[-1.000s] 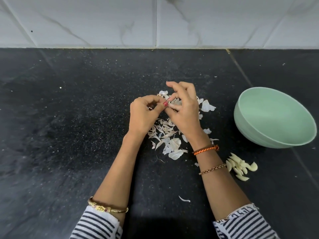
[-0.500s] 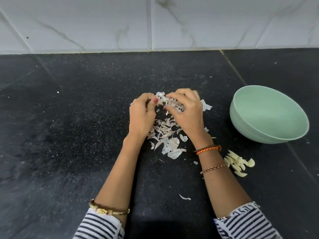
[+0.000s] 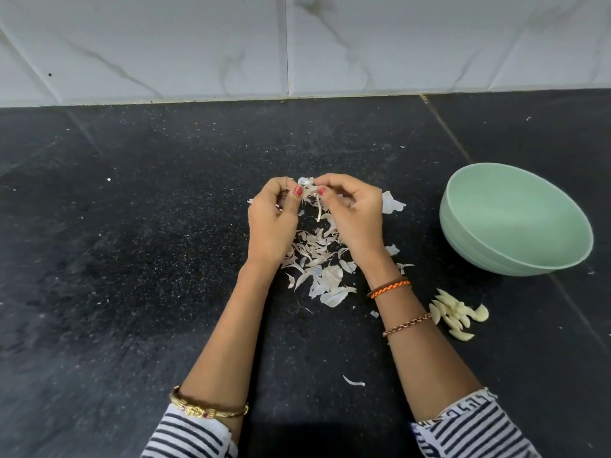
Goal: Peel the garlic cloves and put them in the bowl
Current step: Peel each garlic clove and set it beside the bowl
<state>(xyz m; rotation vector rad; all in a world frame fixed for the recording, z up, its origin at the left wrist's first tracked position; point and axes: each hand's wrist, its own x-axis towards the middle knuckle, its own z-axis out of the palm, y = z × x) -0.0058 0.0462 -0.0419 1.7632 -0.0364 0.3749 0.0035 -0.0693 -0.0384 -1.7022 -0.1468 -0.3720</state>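
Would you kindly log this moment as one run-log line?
step: peeling | both hands pinch garlic clove | peeled cloves on counter | bowl empty

The counter [image 3: 132,259] looks like dark speckled stone with a dull, slightly grainy finish; behind it the wall tiles [image 3: 198,44] are white, veined like marble and smooth with a soft sheen. Right of the papery, dry garlic skins [image 3: 317,256], the pale green bowl [image 3: 515,259] looks like matt plastic. Beside the bowl the peeled cloves [image 3: 458,314] look smooth and waxy. The sleeves [image 3: 185,438] are striped cloth.
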